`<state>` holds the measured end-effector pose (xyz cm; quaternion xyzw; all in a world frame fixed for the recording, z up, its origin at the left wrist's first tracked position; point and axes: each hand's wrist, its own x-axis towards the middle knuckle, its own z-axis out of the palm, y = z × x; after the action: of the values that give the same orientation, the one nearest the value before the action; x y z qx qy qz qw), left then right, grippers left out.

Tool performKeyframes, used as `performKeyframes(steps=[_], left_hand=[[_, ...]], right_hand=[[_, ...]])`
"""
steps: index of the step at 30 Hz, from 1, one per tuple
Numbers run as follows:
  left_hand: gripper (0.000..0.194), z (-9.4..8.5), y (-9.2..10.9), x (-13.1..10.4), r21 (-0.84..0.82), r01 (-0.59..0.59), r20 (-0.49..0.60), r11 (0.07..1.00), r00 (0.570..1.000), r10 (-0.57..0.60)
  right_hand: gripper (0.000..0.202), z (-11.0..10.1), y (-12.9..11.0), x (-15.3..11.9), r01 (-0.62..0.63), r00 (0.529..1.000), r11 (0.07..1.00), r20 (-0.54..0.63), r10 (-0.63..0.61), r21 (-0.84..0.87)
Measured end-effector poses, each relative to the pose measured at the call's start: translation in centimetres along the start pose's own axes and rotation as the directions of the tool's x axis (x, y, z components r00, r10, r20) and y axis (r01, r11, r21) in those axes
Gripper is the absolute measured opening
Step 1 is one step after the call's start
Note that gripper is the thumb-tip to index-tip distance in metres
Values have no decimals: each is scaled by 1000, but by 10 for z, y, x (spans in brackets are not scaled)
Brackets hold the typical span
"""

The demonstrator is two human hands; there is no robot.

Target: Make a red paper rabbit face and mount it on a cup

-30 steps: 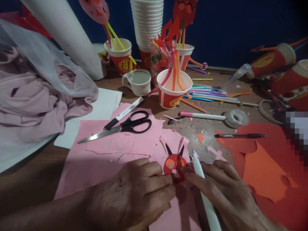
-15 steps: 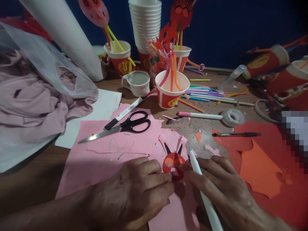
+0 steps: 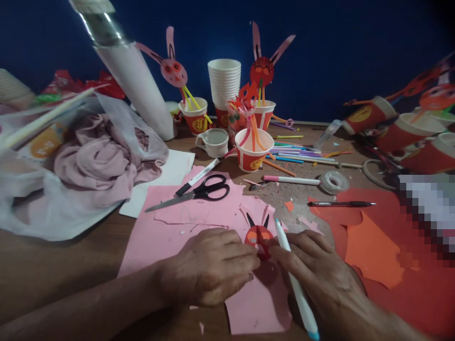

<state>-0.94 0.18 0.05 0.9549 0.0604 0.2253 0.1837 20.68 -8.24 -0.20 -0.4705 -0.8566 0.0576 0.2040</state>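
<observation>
A small red paper rabbit face (image 3: 259, 236) with orange eyes and black-marked pink ears lies over pink paper (image 3: 258, 303). My left hand (image 3: 216, 265) is closed, its bent fingers at the face's left edge, seemingly gripping it. From the other side my right hand (image 3: 313, 265) reaches the face with its thumb and fingertip. A white felt-tip pen (image 3: 298, 296) with a blue tip and blue end is held between that hand's fingers, slanting down toward me. The lower edge of the face is partly hidden by fingers.
Black-handled scissors (image 3: 199, 192) and a black-capped marker (image 3: 197, 177) lie on pink paper. Beyond are a paper cup with straws (image 3: 253, 156), a mug (image 3: 215, 143) and a tape roll (image 3: 334, 181). Red paper (image 3: 384, 312) is right; a plastic bag (image 3: 53, 222) is left.
The head view has tilted up and back, bringing more of the rabbit figures and bag into sight. Both hands stay at the red face, with almost no visible movement.
</observation>
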Motion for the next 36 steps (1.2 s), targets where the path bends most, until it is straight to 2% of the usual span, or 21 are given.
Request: performKeyframes(steps=[7,12,14,17,23,31,34,36], left_hand=[[19,-3,0,2,-13,72,-23,997,997,-73],[19,-2,-1,2,-106,131,-12,986,991,-133],[20,-1,-2,2,-123,137,-17,983,990,-140],[20,-1,-2,2,-122,145,-10,982,989,-148],[20,0,-1,2,-77,118,6,990,993,-118],[20,3,0,7,46,60,63,997,996,-63],[21,2,2,10,89,72,105,993,991,-81],[21,1,3,11,97,86,142,992,985,-99]], right_hand=[[62,-1,4,-6,-142,989,988,51,139,66],[52,-3,14,-5,-251,967,925,104,231,286],[46,-1,17,-4,-251,968,898,92,233,360],[42,2,20,-5,-240,970,891,70,231,385],[58,3,19,-9,-214,977,937,82,199,274],[58,-3,10,-7,-212,975,964,105,197,158],[56,-1,14,-8,-195,979,959,102,177,206],[47,0,18,-7,-179,984,940,37,176,290]])
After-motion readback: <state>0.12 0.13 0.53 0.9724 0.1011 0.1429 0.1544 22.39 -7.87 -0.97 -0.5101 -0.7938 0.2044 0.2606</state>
